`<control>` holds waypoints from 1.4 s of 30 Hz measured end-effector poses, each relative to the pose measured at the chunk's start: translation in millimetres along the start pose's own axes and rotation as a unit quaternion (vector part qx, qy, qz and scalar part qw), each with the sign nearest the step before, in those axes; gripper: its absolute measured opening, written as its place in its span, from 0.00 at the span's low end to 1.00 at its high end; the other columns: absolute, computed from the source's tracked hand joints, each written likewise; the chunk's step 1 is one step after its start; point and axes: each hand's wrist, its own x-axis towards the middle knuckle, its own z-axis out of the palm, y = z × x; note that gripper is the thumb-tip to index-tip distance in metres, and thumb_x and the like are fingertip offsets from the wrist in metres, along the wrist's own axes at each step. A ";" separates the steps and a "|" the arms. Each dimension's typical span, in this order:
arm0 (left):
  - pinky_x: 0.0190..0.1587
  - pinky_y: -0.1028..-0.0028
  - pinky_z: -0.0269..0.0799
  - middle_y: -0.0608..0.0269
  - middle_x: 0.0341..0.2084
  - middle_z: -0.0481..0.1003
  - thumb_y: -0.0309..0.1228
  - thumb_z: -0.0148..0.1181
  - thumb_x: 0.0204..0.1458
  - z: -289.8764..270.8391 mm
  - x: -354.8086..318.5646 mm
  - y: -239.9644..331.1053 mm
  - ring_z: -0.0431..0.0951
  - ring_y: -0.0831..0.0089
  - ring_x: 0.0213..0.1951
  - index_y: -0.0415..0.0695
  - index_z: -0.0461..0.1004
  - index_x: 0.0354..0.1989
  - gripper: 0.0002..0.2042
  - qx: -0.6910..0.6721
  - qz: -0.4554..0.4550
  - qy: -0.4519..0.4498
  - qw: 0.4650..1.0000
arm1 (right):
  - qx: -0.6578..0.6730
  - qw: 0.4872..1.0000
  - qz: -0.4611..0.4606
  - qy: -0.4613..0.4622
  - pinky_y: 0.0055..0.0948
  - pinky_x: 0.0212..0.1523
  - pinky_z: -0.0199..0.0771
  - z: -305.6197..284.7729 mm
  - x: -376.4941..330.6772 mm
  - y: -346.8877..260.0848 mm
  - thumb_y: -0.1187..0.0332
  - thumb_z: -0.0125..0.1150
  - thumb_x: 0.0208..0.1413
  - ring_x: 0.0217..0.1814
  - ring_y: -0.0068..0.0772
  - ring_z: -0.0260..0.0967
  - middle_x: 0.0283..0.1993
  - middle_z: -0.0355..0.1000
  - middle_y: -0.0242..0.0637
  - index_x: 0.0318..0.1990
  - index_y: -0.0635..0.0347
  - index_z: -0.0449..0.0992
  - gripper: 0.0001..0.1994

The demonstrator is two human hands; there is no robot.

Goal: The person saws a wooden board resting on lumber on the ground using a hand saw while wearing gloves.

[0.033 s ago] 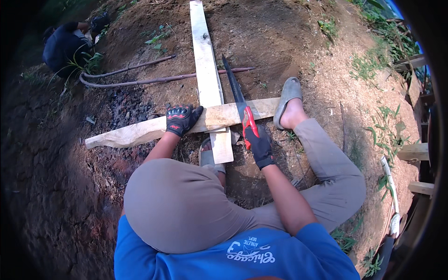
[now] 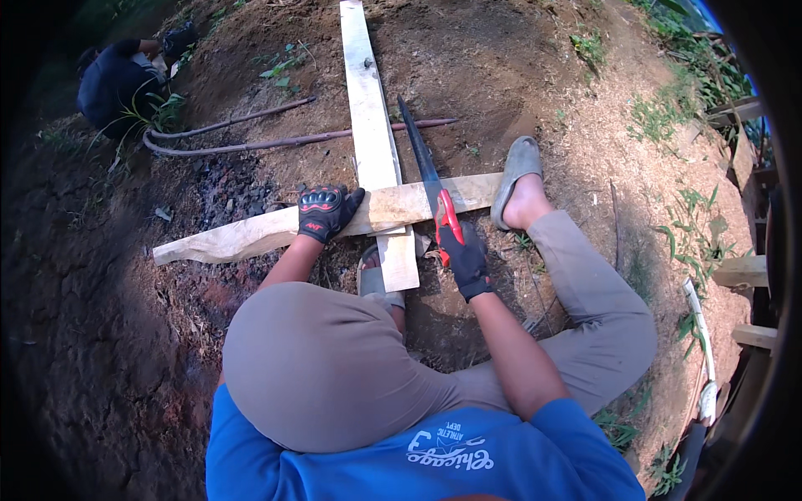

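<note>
A pale wooden board (image 2: 242,237) with a wavy near edge lies crosswise in front of me, on top of a longer straight plank (image 2: 372,117) that runs away from me. My left hand (image 2: 324,212), in a black glove, is closed over the crosswise board left of the crossing. To the right of the crossing, my right hand (image 2: 466,265), also gloved, grips the red handle of a hand saw (image 2: 448,219). The saw's dark blade passes over the crosswise board and points away from me. Whether its teeth touch the wood I cannot tell.
My right foot in a grey clog (image 2: 520,174) presses at the board's right end; my other clog (image 2: 371,275) is beside the plank's near end. A bent rod (image 2: 251,149) lies beyond. A person in dark clothes (image 2: 121,88) crouches far left. Timber pieces (image 2: 742,272) stick out at right.
</note>
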 end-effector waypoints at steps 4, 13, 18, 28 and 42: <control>0.57 0.43 0.74 0.49 0.40 0.87 0.62 0.49 0.67 5.4 -2.5 -17.7 0.87 0.50 0.45 0.50 0.88 0.41 0.30 -0.019 0.044 0.042 0.998 | 0.002 0.999 0.038 -0.037 0.46 0.44 0.75 7.3 16.6 27.6 0.42 0.62 0.68 0.41 0.49 0.80 0.37 0.80 0.49 0.44 0.60 0.81 0.26; 0.58 0.50 0.76 0.44 0.50 0.84 0.54 0.64 0.63 -48.7 -64.4 -90.5 0.84 0.48 0.51 0.46 0.84 0.54 0.24 0.013 -0.042 0.212 0.976 | -0.024 0.997 0.073 -0.010 0.51 0.43 0.75 6.4 0.3 51.9 0.36 0.55 0.70 0.39 0.56 0.79 0.30 0.79 0.51 0.33 0.62 0.82 0.33; 0.62 0.51 0.73 0.43 0.60 0.79 0.48 0.67 0.62 -42.1 -113.0 -85.6 0.80 0.49 0.59 0.46 0.82 0.58 0.23 -0.030 0.093 0.388 0.917 | -0.065 0.996 0.062 0.022 0.49 0.45 0.78 -8.2 -12.9 24.5 0.43 0.64 0.68 0.43 0.55 0.82 0.41 0.82 0.55 0.52 0.63 0.80 0.27; 0.62 0.51 0.74 0.44 0.59 0.80 0.47 0.66 0.62 54.3 -265.3 -79.7 0.80 0.49 0.58 0.46 0.82 0.59 0.22 -0.174 0.098 0.193 0.961 | 0.073 0.993 0.071 -0.053 0.40 0.60 0.79 -24.6 0.3 -12.1 0.61 0.69 0.67 0.59 0.37 0.79 0.65 0.77 0.46 0.74 0.64 0.66 0.33; 0.62 0.52 0.74 0.46 0.58 0.81 0.46 0.66 0.62 33.6 -414.3 -131.9 0.81 0.48 0.58 0.47 0.82 0.59 0.22 -0.279 0.156 -0.222 0.921 | -0.357 0.931 -0.069 -0.034 0.57 0.60 0.77 -45.0 25.9 81.0 0.64 0.58 0.64 0.59 0.61 0.79 0.56 0.80 0.58 0.65 0.56 0.77 0.22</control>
